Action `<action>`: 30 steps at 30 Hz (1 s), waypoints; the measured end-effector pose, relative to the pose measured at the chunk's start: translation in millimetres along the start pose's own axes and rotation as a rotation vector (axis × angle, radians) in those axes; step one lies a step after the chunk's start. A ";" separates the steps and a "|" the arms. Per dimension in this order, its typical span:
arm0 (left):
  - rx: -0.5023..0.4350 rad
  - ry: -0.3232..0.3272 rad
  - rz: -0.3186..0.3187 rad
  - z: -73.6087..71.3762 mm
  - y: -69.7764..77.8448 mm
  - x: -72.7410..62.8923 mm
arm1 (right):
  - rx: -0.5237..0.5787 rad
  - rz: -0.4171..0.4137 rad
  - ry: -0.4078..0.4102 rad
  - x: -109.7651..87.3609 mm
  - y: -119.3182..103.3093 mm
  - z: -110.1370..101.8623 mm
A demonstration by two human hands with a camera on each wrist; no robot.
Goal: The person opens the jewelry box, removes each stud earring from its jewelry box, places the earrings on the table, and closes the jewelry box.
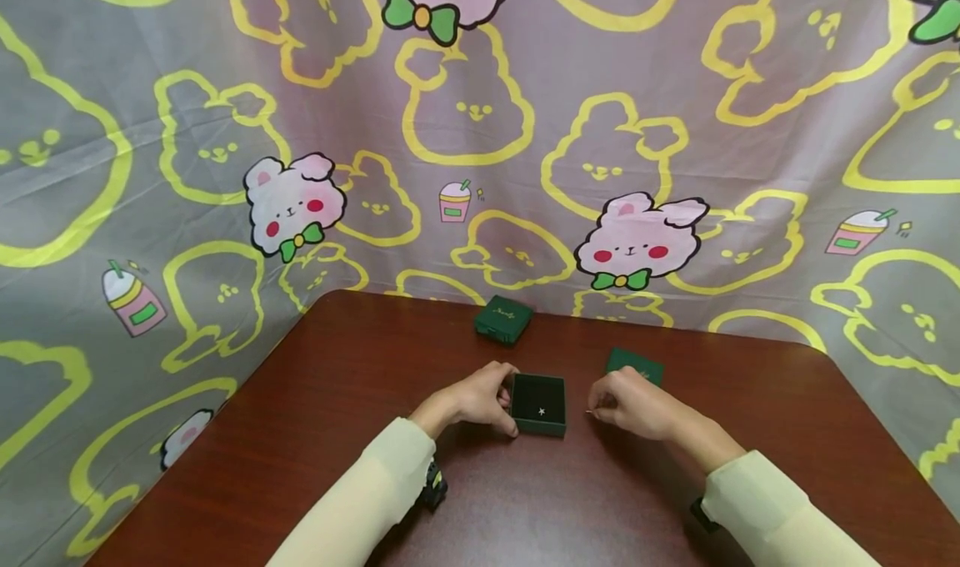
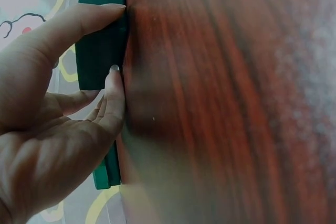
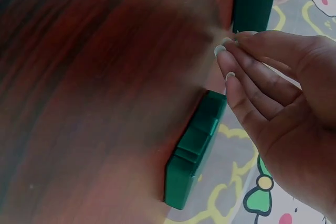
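A square dark green box stands uncovered on the table, its black inside facing up. In it lies a small silver star-shaped piece, toward the front. My left hand grips the box at its left side; in the left wrist view the thumb and fingers press on the green wall. To the right of the box, my right hand pinches a tiny shiny piece between thumb and fingertips, too small to make out its kind. The fingertips are a short way from the box's right wall.
A closed green box with gold lettering lies at the back of the brown table. Another green box lies just behind my right hand, partly hidden by it. A patterned cloth hangs around the table's far edges.
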State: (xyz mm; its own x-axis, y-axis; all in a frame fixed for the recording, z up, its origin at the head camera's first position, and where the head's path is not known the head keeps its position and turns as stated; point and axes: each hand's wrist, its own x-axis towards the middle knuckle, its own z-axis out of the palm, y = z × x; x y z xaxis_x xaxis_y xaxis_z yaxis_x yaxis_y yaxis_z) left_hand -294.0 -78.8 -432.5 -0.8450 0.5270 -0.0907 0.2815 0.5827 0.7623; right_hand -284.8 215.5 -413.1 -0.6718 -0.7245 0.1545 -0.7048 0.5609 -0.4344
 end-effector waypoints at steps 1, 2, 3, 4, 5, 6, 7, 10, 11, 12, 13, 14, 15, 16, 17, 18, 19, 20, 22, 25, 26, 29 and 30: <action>-0.002 0.000 -0.001 -0.6 0.2 0.1 | -0.006 0.001 -0.001 0.3 0.6 -0.1; -0.002 -0.001 -0.003 -1.2 0.5 0.2 | -0.012 -0.001 0.000 0.6 1.3 -0.2; -0.003 -0.002 -0.005 -1.5 0.7 0.4 | -0.016 -0.001 0.001 0.8 1.9 -0.4; -0.007 -0.002 -0.005 -2.0 0.7 0.4 | -0.021 -0.004 0.002 1.0 2.5 -0.4; -0.005 -0.003 -0.003 -2.1 0.8 0.5 | -0.023 -0.006 0.004 1.0 3.1 -0.4; -0.006 -0.004 -0.003 -2.0 0.7 0.6 | -0.026 -0.009 0.005 0.9 3.6 -0.3; -0.009 -0.005 -0.005 -2.0 0.8 0.3 | -0.034 -0.015 0.007 0.8 4.1 -0.1; -0.015 -0.005 -0.003 -1.1 0.3 0.3 | -0.068 -0.035 0.018 0.6 5.7 1.0; -0.012 -0.004 -0.004 -0.7 0.2 0.4 | -0.078 -0.039 0.020 0.8 6.2 1.4; -0.012 -0.003 -0.006 -0.5 0.0 0.5 | -0.084 -0.040 0.020 0.8 6.5 1.7; -0.012 -0.003 -0.007 -0.2 -0.1 0.1 | -0.086 -0.037 0.019 0.9 6.7 2.0; -0.009 -0.004 -0.006 0.1 -0.1 0.0 | -0.083 -0.030 0.017 0.8 6.8 2.3; -0.007 -0.005 -0.005 0.3 -0.3 -0.1 | -0.077 -0.024 0.015 0.7 6.7 2.6; -0.007 -0.006 -0.006 0.3 -0.2 -0.2 | -0.073 -0.020 0.013 0.8 7.1 2.7; -0.008 -0.007 -0.007 0.3 0.1 -0.3 | -0.066 -0.016 0.012 0.9 7.5 2.8; -0.010 -0.008 -0.008 0.2 0.4 -0.7 | -0.061 -0.010 0.011 0.8 7.8 2.8; -0.012 -0.009 -0.009 0.2 0.7 -0.9 | -0.058 -0.007 0.011 1.0 8.2 2.7; -0.012 -0.009 -0.010 0.1 0.9 -1.0 | -0.058 -0.007 0.012 1.2 8.7 2.7; -0.015 -0.009 -0.016 -0.1 1.5 -1.2 | -0.057 -0.003 0.012 2.0 10.2 2.4; -0.010 -0.011 -0.018 -0.4 2.0 -1.4 | -0.053 0.008 0.009 3.2 11.8 2.1; -0.009 -0.011 -0.017 -0.4 2.2 -1.6 | -0.050 0.011 0.009 3.6 12.4 2.2; -0.004 -0.013 -0.018 -0.7 3.1 -1.9 | -0.043 0.015 0.010 4.3 13.8 3.0; -0.003 -0.013 -0.020 -0.8 3.3 -2.1 | -0.039 0.014 0.011 4.5 14.2 3.3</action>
State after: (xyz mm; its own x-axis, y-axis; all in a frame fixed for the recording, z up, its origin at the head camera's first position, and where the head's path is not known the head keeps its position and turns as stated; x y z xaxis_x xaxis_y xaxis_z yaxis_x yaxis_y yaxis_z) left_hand -291.7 -78.5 -429.2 -0.8448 0.5228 -0.1142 0.2632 0.5917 0.7620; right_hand -297.1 218.9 -421.5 -0.6840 -0.7121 0.1582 -0.7035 0.5865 -0.4015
